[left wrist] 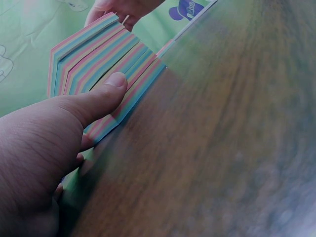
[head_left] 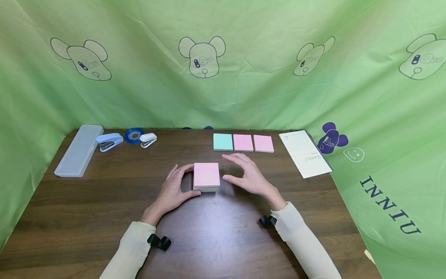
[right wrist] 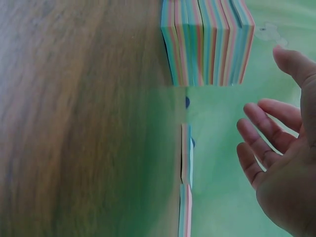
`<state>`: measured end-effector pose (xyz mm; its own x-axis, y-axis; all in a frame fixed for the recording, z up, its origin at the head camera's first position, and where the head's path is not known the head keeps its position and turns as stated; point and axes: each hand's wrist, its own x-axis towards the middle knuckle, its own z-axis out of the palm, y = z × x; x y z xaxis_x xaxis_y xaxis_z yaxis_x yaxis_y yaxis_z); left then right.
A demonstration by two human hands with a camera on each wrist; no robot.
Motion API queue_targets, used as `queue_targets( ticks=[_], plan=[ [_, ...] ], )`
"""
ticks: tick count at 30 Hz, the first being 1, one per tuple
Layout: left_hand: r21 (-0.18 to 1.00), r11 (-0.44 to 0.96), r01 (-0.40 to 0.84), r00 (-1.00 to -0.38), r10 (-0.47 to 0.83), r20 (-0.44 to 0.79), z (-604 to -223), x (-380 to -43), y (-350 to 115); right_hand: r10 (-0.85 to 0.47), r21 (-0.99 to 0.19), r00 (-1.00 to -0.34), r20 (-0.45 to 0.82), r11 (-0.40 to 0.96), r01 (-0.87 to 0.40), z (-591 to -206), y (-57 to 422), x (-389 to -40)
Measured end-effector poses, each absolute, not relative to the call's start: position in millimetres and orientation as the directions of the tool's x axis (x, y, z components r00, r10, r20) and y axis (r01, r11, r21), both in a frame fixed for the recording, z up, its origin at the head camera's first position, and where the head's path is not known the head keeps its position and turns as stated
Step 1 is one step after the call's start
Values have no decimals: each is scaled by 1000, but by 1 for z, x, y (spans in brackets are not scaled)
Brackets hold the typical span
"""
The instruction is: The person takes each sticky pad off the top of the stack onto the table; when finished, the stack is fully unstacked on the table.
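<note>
A thick stack of square sticky notes (head_left: pixel 206 175) with a pink top sheet stands in the middle of the table. Its sides show pink, yellow and blue stripes in both wrist views. My left hand (head_left: pixel 172 193) holds the stack from the left, the thumb (left wrist: pixel 111 91) along the near side and the other fingers round toward the back. To the right of the stack, my right hand (head_left: pixel 252 179) is held apart from it, fingers spread and nothing in them. Behind it lie three thin sticky note pads: one mint green (head_left: pixel 223 142) and two pink (head_left: pixel 243 143).
A translucent pencil case (head_left: pixel 79 151) lies at the back left, beside a blue stapler (head_left: pixel 109 140), a roll of blue tape (head_left: pixel 134 135) and a small white stapler (head_left: pixel 148 139). At the back right lies a lined notepad (head_left: pixel 306 153). A green curtain (head_left: pixel 244 93) hangs behind the table.
</note>
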<state>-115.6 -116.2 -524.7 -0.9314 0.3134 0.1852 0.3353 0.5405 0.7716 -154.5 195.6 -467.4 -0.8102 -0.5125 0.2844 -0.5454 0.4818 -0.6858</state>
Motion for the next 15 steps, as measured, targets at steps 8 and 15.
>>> queue_targets(
  ticks=[8, 15],
  plan=[
    [776, 541, 323, -934, 314, 170, -525, -116, -117, -571, -644, -796, 201, 535, -546, -467, 182, -155],
    [765, 545, 344, -929, 319, 190, -525, -116, -117, -600, -612, -784, 160, 563, -555, -464, 171, -155]
  ],
)
